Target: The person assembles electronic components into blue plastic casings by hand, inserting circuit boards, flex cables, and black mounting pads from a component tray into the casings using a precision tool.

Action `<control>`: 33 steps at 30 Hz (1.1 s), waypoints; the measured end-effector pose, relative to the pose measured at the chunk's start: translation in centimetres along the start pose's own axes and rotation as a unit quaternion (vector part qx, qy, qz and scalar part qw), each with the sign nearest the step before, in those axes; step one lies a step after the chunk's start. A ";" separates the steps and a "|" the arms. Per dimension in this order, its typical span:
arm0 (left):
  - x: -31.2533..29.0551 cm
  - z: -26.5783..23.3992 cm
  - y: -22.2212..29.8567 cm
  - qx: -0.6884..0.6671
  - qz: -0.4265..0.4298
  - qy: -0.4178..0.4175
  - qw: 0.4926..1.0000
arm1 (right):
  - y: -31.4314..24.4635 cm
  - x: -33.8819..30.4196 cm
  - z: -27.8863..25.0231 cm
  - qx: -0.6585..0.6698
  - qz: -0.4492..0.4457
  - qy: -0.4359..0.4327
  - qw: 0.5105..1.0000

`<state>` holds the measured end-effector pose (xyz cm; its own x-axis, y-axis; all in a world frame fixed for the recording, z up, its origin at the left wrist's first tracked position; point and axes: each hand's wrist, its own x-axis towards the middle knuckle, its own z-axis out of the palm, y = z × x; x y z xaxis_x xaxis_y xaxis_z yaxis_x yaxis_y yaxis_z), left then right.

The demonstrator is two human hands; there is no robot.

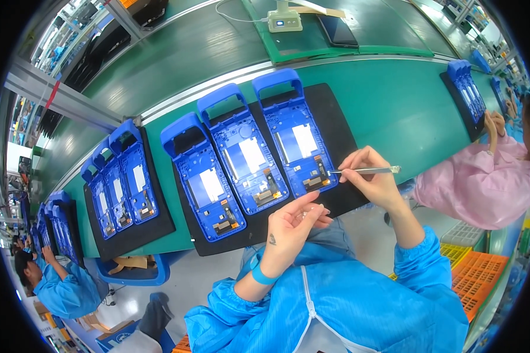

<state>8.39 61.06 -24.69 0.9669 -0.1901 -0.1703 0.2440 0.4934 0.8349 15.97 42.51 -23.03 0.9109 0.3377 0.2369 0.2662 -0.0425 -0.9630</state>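
Three blue plastic device housings with loop-like upper frames lie side by side on a black mat. They are the left housing [203, 182], the middle housing [244, 153] and the right housing [297, 132]; each has a white rectangle and small circuit parts inside. My right hand [374, 182] pinches metal tweezers [378, 170], whose tip reaches the circuit parts near the lower right of the right housing. Just below the middle and right housings is my left hand [291, 226], palm up, thumb and fingers drawn together. Whatever its fingertips may hold is too small to make out.
Another black mat [159, 215] with blue housings lies to the left on the green bench [388, 112]. A small device on a stand [284, 22] and a dark phone-like slab [338, 30] sit beyond the rail. Co-workers sit at both sides; orange crates [480, 279] stand lower right.
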 end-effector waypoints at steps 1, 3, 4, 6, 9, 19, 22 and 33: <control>0.0 0.0 0.0 -0.001 0.000 0.000 1.000 | -0.1 0.0 0.0 -0.001 0.003 0.001 1.000; 0.0 0.0 -0.1 -0.001 0.002 0.000 1.000 | -0.2 -0.1 0.1 -0.002 0.006 0.001 1.000; 0.0 0.0 -0.1 -0.001 0.004 -0.001 1.000 | -0.3 -0.1 0.2 -0.015 0.004 0.003 1.000; 0.0 0.1 0.1 0.003 0.001 0.002 1.000 | -0.3 -0.1 0.2 -0.028 0.001 0.006 1.000; 0.0 0.2 0.1 0.005 -0.003 0.001 1.000 | -0.3 -0.1 0.1 -0.009 0.005 0.010 1.000; -0.3 -0.2 0.2 -0.046 0.022 0.016 0.999 | -2.1 -1.2 2.3 0.042 0.003 -0.138 0.990; -2.1 -1.6 1.7 -0.056 0.008 0.049 0.997 | -3.2 -0.6 3.4 0.084 -0.004 -0.146 0.986; -20.1 -19.6 12.8 -0.233 0.224 0.341 0.883 | -10.4 8.0 23.3 0.013 0.183 -0.386 0.904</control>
<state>-6.51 87.86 -20.88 0.7561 0.5890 -0.2853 -0.3233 0.7153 0.6196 13.14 67.51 -14.11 0.4432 0.8614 -0.2481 -0.0253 -0.2646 -0.9640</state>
